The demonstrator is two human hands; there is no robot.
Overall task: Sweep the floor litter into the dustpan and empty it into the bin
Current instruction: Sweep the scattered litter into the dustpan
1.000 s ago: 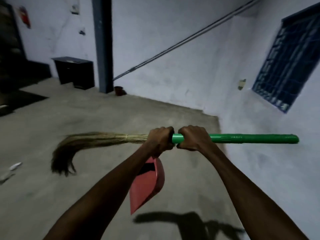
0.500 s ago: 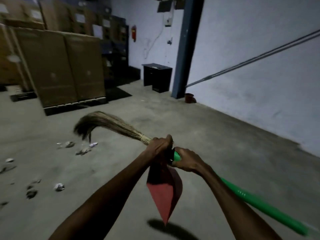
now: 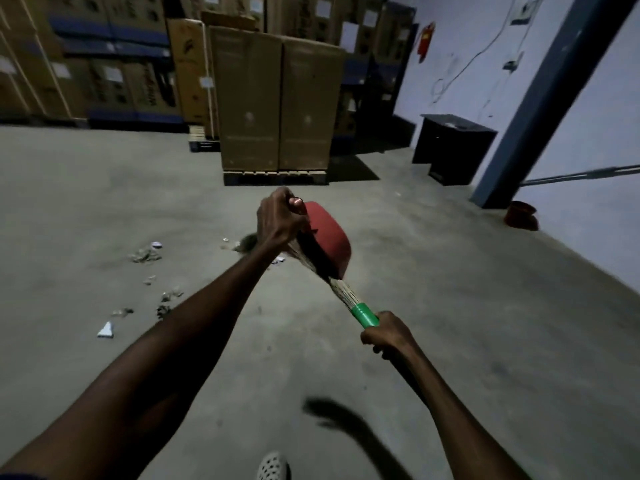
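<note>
My left hand [image 3: 278, 220] grips the handle of a red dustpan [image 3: 329, 237], held out ahead of me above the floor. My right hand [image 3: 388, 336] grips the green handle [image 3: 363, 315] of a grass broom [image 3: 341, 292]. The straw runs up and left from the handle, behind the dustpan and my left wrist; its dark tip [image 3: 247, 242] shows just left of that wrist. Scraps of litter [image 3: 145, 254] lie scattered on the concrete floor to the left, with a white piece [image 3: 105, 330] nearest me.
Tall cardboard boxes on a pallet [image 3: 277, 109] stand straight ahead, with stacked cartons [image 3: 86, 57] along the back. A black cabinet [image 3: 453, 147], a blue pillar [image 3: 547, 98] and a small red pot [image 3: 521, 214] stand by the white wall at right. My shoe [image 3: 272, 465] shows at the bottom.
My view has swung left toward the boxes and litter. My hands have parted: the left has lifted the dustpan forward, and the right has slid back along the broom handle.
</note>
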